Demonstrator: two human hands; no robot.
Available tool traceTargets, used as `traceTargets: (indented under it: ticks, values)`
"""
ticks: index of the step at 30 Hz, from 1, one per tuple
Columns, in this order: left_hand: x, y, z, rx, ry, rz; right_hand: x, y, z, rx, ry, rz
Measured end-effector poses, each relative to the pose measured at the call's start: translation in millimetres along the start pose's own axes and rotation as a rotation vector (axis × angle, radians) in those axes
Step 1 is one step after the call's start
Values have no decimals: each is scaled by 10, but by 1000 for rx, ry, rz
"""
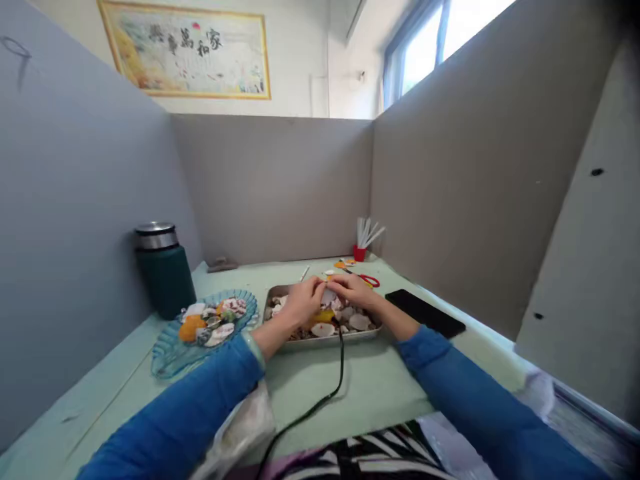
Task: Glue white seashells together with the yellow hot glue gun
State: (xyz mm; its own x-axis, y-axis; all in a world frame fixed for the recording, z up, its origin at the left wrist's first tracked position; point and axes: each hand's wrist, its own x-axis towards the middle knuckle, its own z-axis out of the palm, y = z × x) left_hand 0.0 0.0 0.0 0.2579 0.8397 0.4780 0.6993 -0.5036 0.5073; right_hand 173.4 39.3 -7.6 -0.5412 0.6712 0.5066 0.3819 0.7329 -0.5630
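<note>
Left hand and right hand meet just below the frame's centre, each in a narrow pinch; what they hold, if anything, cannot be told. Beneath, a metal tray carries shells and a yellow tool, its black cord trailing to the bottom edge.

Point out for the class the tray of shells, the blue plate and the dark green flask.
Tray of shells (320, 343): head view, on its front wall.
Blue plate (171, 358): head view, on its bare near end.
Dark green flask (166, 280): head view, on the middle of its body.
</note>
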Motion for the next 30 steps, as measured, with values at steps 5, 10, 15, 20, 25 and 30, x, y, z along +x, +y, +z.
traceTargets:
  ticks: [5, 10, 15, 20, 25, 30]
  values:
    - [15, -52, 37, 28, -1, -1, -12, 9, -1, 42, 4, -2]
    - [10, -77, 46, 36, -1, 22, -4, 35, 3, 60, 3, -6]
    - [9, -81, 45, 45, -7, 22, -2, 56, 7, 59, 8, -14]
    - [7, -75, 45, 41, -7, 3, -4, 52, 7, 56, 3, -12]
    - [5, -81, 49, 28, -2, 20, -6, 45, 4, 48, 4, -12]
    - [3, -72, 43, 33, 1, 27, -3, 62, 6, 37, 1, -14]
